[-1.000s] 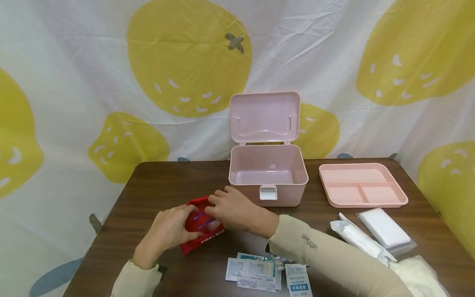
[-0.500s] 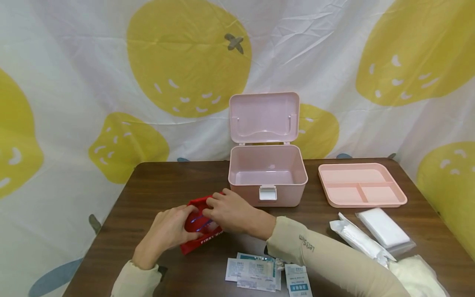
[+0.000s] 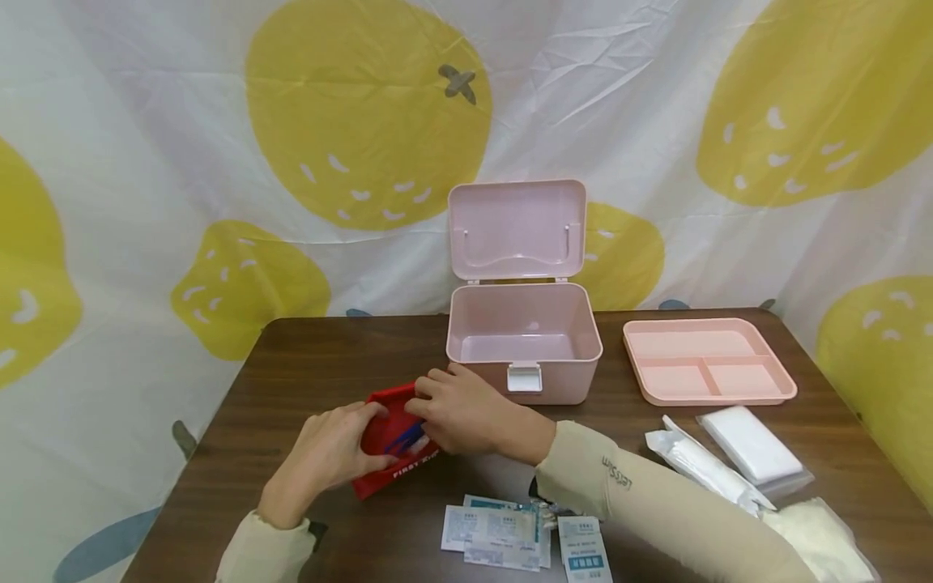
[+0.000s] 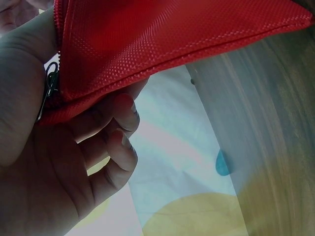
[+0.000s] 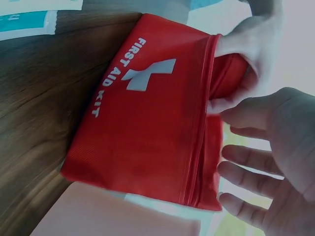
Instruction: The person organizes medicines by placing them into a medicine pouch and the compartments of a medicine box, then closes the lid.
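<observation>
A red first aid pouch (image 3: 397,478), lettered and marked with a white cross (image 5: 147,74), stands with its mouth open on the table. My left hand (image 3: 331,445) grips its left end, thumb and fingers on either side of the mouth; the zipper pull (image 4: 49,81) lies by that thumb. Inside the pouch shows a slim blue item (image 3: 404,438) of unclear kind, with something whitish beside it. At the right end, my right hand (image 3: 466,413) reaches to the mouth. Its fingers (image 5: 253,178) extend to the far rim, fingertips at or touching the red edge, nothing visible between them.
Behind stands a pink box (image 3: 547,385), lid up. A pink divided tray (image 3: 710,400) lies to its right. White wrapped packs (image 3: 751,444) and a roll-like pack (image 3: 703,461) lie near the right arm. Several flat sachets (image 3: 503,534) lie in front of the pouch.
My right hand has shifted slightly at the pouch's right end. The blue item inside has changed position, now nearer the right fingers. My left hand keeps its grip.
</observation>
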A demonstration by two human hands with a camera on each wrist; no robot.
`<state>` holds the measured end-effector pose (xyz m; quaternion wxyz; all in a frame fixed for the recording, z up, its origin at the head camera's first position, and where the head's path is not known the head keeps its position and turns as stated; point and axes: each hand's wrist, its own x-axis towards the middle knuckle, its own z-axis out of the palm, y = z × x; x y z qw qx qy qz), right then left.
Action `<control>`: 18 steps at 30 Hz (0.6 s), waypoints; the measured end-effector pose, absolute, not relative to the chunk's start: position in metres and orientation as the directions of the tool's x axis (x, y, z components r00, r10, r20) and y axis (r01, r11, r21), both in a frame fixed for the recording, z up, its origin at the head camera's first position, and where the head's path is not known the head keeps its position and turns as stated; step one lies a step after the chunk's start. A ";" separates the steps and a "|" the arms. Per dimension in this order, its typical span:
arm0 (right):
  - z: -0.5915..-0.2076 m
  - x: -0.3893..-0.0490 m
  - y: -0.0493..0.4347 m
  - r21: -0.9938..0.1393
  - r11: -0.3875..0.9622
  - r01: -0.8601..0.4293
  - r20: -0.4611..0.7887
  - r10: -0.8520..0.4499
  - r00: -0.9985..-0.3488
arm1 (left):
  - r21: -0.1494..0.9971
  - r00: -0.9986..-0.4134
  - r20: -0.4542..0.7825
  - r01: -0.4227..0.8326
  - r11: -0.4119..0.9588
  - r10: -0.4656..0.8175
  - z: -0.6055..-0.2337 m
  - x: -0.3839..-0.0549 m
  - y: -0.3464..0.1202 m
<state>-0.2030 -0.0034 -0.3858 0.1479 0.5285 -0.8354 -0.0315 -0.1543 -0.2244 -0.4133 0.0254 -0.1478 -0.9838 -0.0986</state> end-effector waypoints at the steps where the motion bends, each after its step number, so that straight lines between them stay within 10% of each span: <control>1: -0.386 -0.204 0.000 0.180 0.441 -0.879 0.231 -0.888 -0.398 | 0.187 -0.955 0.077 0.296 0.937 0.286 -0.413 -0.154 -0.224; 18: -0.400 -0.206 0.045 -0.067 0.486 -0.871 0.267 -0.833 -0.485 | 0.187 -0.952 0.079 0.307 0.933 0.297 -0.413 -0.154 -0.223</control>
